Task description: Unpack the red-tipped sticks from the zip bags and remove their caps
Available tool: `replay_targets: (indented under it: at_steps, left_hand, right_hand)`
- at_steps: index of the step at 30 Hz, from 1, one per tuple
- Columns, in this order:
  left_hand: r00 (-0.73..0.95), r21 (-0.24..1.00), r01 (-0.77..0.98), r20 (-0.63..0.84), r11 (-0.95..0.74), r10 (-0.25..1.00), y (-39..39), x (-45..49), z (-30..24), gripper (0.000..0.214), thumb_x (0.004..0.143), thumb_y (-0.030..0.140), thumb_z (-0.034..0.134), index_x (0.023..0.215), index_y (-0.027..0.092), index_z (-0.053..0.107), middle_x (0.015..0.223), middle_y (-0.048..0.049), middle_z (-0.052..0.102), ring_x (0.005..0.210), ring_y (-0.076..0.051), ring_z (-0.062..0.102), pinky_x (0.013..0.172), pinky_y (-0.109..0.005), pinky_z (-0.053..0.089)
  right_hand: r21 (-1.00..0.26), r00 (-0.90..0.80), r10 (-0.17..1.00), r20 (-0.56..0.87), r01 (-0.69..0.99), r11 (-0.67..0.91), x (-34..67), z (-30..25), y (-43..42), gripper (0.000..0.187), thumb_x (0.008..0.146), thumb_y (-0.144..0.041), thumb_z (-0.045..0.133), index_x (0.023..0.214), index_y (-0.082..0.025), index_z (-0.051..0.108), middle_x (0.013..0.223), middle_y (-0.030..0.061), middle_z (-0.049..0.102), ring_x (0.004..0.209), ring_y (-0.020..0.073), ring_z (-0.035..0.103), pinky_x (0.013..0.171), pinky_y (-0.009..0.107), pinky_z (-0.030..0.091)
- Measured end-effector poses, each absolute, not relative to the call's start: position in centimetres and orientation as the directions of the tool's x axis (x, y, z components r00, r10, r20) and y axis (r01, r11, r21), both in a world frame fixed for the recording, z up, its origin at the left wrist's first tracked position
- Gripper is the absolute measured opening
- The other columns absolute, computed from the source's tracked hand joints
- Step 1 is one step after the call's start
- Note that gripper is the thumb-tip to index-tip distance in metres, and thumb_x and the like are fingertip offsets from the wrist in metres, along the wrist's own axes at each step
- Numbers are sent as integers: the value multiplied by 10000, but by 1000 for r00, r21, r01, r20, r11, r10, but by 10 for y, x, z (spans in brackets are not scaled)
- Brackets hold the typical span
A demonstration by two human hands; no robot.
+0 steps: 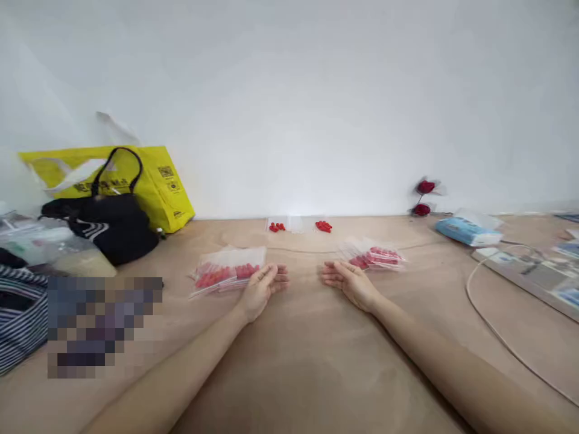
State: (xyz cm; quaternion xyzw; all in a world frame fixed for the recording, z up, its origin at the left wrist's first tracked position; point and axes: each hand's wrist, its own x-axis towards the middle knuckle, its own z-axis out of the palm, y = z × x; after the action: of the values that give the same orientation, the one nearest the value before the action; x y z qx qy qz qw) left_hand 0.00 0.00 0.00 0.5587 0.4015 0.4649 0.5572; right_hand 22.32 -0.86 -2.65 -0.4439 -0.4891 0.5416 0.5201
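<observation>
My left hand (pixel 265 288) is at mid-table, palm facing inward with its fingers stretched out, and nothing shows in it. Just left of it lies a stack of clear plastic bags (pixel 226 271) with small red pieces inside. Facing it, my right hand (pixel 349 282) is also stretched out and holds nothing visible. Beyond that hand rests another pile of bagged red pieces (pixel 377 256). By the wall are two small groups of red pieces, a left group (pixel 277 227) and a right group (pixel 323 226), on or in clear plastic.
A yellow bag (pixel 167 187) and a black bag (pixel 122 229) stand at the left, near striped cloth (pixel 22 319). To the right are a blue tissue pack (pixel 468 231), a power strip (pixel 520 271), a white cable (pixel 491 331) and dark red flowers (pixel 423 208). A patch at left is pixelated.
</observation>
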Motion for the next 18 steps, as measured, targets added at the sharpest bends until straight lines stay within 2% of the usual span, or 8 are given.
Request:
replay_targets:
  at_steps: [3,4,5,7,8,10,14,18]
  left_hand:
    - [259,869,287,334,-403,906,-1,-15,4,283,767,386,479,906,152,555,756,-32,556,641,-133,546,594,-282,473]
    - [311,764,414,392,-494,866,-1,-21,7,257,766,360,487,903,156,564,752,-33,559,646,-138,540,603,-287,463]
    - [409,583,540,447,-606,795,1,-28,13,223,761,324,497,892,162,578,770,-41,567,688,-152,539,650,-304,453]
    - [614,213,670,379,-711,693,5,-44,26,184,722,264,544,872,168,587,890,-71,584,842,-211,529,767,-364,413]
    - [642,75,717,317,-693,698,8,-51,32,183,707,247,557,869,165,582,922,-81,583,868,-229,523,776,-375,402]
    - [619,-101,783,217,-614,754,13,-63,43,175,709,239,551,864,159,565,934,-89,583,866,-241,525,744,-361,400]
    - [548,-196,833,158,-518,821,19,-72,49,167,805,272,429,799,168,560,844,-69,601,771,-210,551,635,-295,383]
    - [579,-71,809,268,-584,770,15,-62,47,207,828,281,425,740,177,580,797,-48,619,764,-185,556,640,-274,375]
  right_hand:
    - [-943,-198,954,227,202,266,216,-26,-19,311,756,-401,540,962,-176,604,944,81,636,862,190,595,823,376,449]
    - [-889,-256,924,284,290,354,214,-26,-22,280,759,-360,546,962,-179,610,969,83,629,892,193,583,836,372,441]
    - [-804,-336,876,347,374,462,213,-25,-25,249,766,-311,541,966,-181,615,1003,87,617,925,194,568,851,367,432]
    - [-631,-465,781,418,469,617,210,-23,-29,239,782,-235,507,986,-171,615,1059,103,587,978,196,540,874,358,419]
    - [-569,-497,751,434,496,656,209,-22,-30,248,787,-213,493,999,-163,612,1079,111,574,999,196,529,883,352,416]
    - [-505,-512,733,448,532,680,208,-21,-30,260,791,-198,484,1017,-155,606,1093,117,562,1018,194,522,892,341,416]
    - [-477,-507,731,456,554,682,209,-20,-29,265,790,-206,496,1030,-166,601,1094,103,569,1012,188,533,893,333,423]
    - [-468,-514,727,455,556,687,210,-20,-29,267,795,-200,488,1034,-160,601,1094,107,574,1013,188,537,889,328,426]
